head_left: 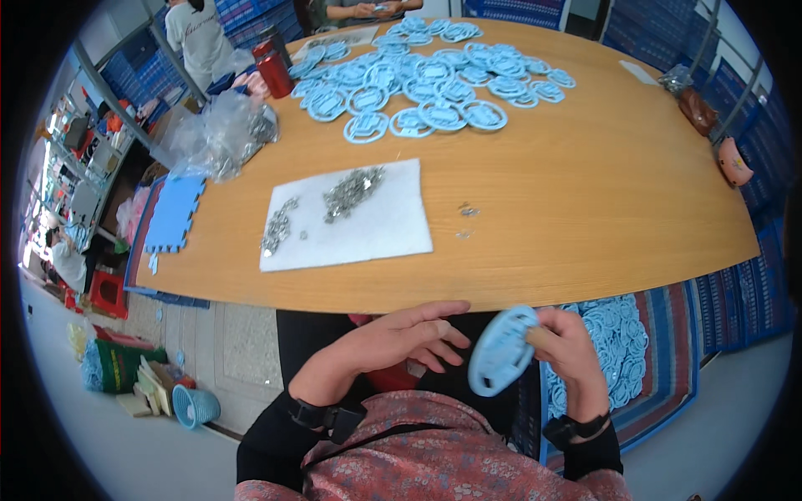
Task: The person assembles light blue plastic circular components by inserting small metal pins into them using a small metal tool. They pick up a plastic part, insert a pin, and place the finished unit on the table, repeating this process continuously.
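Between thumb and fingers, my right hand [564,344] grips a light blue oval plastic piece [499,357] by its upper right edge, just off the table's near edge. The piece is tilted and has cut-outs in it. To its left, my left hand [418,332] holds nothing; its fingers are stretched out and apart, pointing toward the piece without touching it. Ahead on the table lies a white cloth sheet [384,246] bearing small shiny metal parts [352,194] in two heaps. A few more metal bits [469,211] lie on the wood right of the sheet.
Many blue oval pieces [434,83] spread over the far side of the wooden table [585,192]. At its left are a clear plastic bag [219,138], a red bottle [272,71] and a blue foam mat [175,213]. A lined crate [668,367] of blue pieces stands at my right.
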### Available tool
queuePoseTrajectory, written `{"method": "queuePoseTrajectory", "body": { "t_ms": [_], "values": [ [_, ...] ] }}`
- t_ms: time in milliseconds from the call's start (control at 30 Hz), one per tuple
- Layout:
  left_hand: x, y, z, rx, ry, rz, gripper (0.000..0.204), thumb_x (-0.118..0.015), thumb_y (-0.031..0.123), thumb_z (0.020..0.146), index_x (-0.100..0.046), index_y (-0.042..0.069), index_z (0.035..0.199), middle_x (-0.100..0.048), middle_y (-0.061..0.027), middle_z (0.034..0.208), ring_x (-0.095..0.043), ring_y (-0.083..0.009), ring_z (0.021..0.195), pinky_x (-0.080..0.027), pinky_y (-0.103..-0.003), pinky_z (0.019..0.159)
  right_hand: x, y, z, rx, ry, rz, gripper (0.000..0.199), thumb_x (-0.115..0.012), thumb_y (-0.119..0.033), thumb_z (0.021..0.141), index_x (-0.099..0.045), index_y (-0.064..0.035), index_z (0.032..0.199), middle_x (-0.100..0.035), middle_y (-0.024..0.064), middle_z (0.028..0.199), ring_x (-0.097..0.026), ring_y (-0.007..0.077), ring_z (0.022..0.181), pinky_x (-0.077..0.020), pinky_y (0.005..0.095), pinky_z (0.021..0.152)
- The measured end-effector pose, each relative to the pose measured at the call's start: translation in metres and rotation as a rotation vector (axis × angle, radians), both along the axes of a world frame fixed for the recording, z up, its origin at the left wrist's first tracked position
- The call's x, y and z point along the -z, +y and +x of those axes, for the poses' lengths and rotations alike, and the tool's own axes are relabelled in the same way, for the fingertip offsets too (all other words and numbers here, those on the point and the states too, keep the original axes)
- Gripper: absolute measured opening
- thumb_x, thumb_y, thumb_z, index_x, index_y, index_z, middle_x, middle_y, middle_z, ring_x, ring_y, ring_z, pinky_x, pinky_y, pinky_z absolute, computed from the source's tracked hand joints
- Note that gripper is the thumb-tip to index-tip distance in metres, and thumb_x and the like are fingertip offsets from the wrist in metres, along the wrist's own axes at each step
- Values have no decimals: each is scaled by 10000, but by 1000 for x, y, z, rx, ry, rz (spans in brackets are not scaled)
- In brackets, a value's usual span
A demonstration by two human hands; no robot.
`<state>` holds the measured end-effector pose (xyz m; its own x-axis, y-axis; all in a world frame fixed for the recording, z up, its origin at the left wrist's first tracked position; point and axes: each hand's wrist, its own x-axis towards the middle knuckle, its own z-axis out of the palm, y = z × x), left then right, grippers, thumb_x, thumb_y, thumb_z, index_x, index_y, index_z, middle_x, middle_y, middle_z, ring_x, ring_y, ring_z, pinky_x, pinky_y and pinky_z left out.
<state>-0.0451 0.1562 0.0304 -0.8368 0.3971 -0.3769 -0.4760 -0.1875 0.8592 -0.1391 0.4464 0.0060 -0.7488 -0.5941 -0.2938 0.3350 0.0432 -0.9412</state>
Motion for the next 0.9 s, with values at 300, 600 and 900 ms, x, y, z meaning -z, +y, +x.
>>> {"method": "queuePoseTrajectory", "body": {
  "t_ms": [300, 600, 900],
  "values": [
    [-37, -50, -127, -251, 396, -772, 342, -545, 212, 1014, -653, -15, 1246, -717, -92, 1012, -688, -142, 884, -566, -288, 738, 162, 284, 29, 577, 474, 957, 203, -691, -191, 924, -687, 10, 892, -593, -14, 659, -480, 69, 548, -370, 280, 499],
    [0, -113, -267, -582, 657, -1594, 417, -687, 141, 841, -674, 39, 1245, -665, -201, 1200, -613, -387, 1133, -486, -457, 1000, 156, 195, 48, 768, 355, 482, 212, -637, -146, 976, -685, 38, 881, -618, 7, 714, -525, 68, 604, -426, 255, 561],
    [35, -84, -335, -324, 1003, -1824, 534, -622, 77, 858, -582, 201, 1376, -570, -162, 1380, -517, -382, 1305, -440, -523, 1056, 96, 152, 32, 547, 678, 718, 309, -616, -228, 1014, -653, 26, 843, -549, 98, 659, -459, 194, 620, -420, 363, 589]
  ]
}}
